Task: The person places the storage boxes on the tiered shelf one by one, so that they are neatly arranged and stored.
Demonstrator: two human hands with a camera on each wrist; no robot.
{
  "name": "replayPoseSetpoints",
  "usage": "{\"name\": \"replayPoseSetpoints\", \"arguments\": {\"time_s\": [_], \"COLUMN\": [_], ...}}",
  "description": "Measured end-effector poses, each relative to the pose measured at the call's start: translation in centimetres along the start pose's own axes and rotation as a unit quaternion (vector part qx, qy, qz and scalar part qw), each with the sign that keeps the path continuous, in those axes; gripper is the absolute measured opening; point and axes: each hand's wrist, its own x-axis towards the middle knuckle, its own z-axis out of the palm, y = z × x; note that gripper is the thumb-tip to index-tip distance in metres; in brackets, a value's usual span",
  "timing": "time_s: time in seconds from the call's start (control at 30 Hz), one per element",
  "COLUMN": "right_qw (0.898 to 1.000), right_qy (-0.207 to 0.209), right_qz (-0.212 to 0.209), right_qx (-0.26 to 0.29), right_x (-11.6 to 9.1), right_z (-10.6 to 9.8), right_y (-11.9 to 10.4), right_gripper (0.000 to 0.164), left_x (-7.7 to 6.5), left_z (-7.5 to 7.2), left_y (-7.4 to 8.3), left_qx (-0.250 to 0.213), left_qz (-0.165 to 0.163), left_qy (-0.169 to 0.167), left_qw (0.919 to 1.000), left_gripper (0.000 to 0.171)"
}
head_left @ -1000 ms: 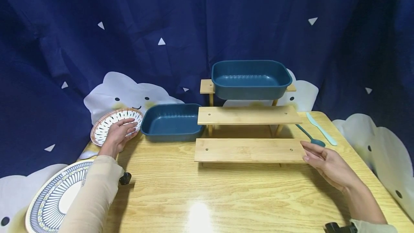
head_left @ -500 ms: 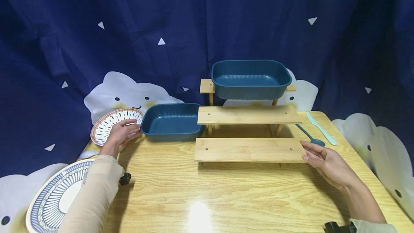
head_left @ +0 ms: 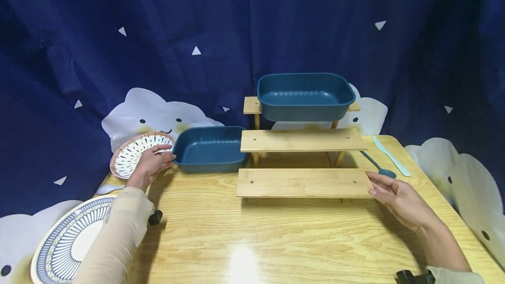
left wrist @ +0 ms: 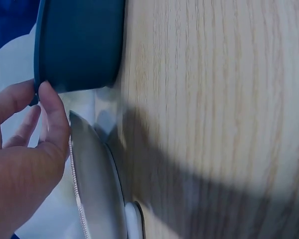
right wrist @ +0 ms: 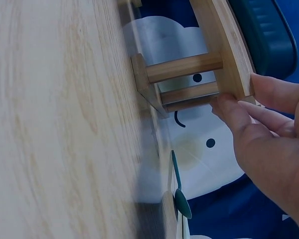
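Observation:
My left hand (head_left: 153,164) pinches the left end of a dark teal plastic bin (head_left: 211,148) on the table, thumb and finger on either side of its rim in the left wrist view. My right hand (head_left: 400,196) holds the right end of the lowest board of a three-step bamboo rack (head_left: 304,183), thumb under and fingers over the board's end in the right wrist view. A second teal bin (head_left: 307,95) sits on the rack's top step. The first bin's right end is partly hidden behind the middle step.
Beside my left hand lies a brown-rimmed patterned plate (head_left: 128,157), tilted, with a pale spoon (head_left: 108,189) near it. A large blue-patterned plate (head_left: 49,240) is at the front left. A teal spoon (head_left: 386,173) and a mint knife (head_left: 390,157) lie right of the rack.
My left hand has shifted slightly right, from in front of the brown-rimmed plate to the rim of the lower bin. My right hand stays on the rack.

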Motion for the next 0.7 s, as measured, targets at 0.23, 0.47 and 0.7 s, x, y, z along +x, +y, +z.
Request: {"name": "replayPoseSetpoints", "arguments": {"time_s": [0.23,0.47,0.7], "right_qw": [1.0,1.0,1.0], "right_qy": [0.0,0.0,0.002], "right_qz": [0.013,0.011,0.008], "right_qx": [-0.023,-0.016,-0.021], "right_x": [0.0,0.0,0.1], "right_z": [-0.1,-0.1,-0.1], "right_y": [-0.1,-0.1,-0.1], "right_gripper": [0.069,0.069,0.068], "left_x": [-0.1,-0.7,-1.8], "left_z": [-0.1,-0.1,-0.2], "left_y": [0.0,0.3,1.0], "left_qx": [-0.019,-0.063,-0.077], "left_qz": [-0.001,0.003,0.021], "left_qy": [-0.02,-0.046,-0.051], "left_qw": [0.9996,0.9969,0.9956], "left_gripper": [0.061,0.062,0.058]}}
